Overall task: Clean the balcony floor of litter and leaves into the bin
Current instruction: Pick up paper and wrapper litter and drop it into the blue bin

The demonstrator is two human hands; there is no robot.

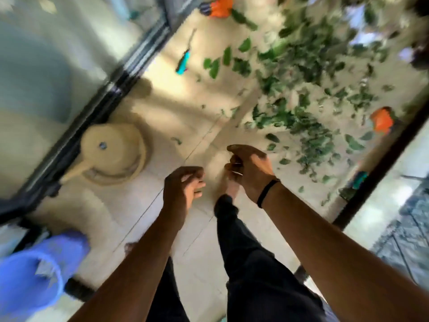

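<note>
Beyond the blue bin (27, 273), which stands at the near left edge of the balcony floor (148, 219), almost all the work is still waiting. Green leaves (308, 122) lie thickly scattered well past the bin, toward the far right side of the floor, with looser ones trailing back toward the person's feet. Among them sits an orange wrapper (381, 120), another orange piece of litter (220, 5) lies at the far end, and a turquoise item (183, 62) rests on the floor well beyond the bin, near the sliding door frame. A pale beige fan-like appliance (113, 152) lies on its side just beyond the bin.

Something pale shows inside the bin, too blurred to name, so perhaps a first bit has gone in. The left hand (183, 189) hangs with loosely curled fingers, its grip holding nothing. The right hand (249, 169) is likewise half-curled; I cannot tell whether its grip pinches anything. Judging by this, the task has barely begun.
</note>
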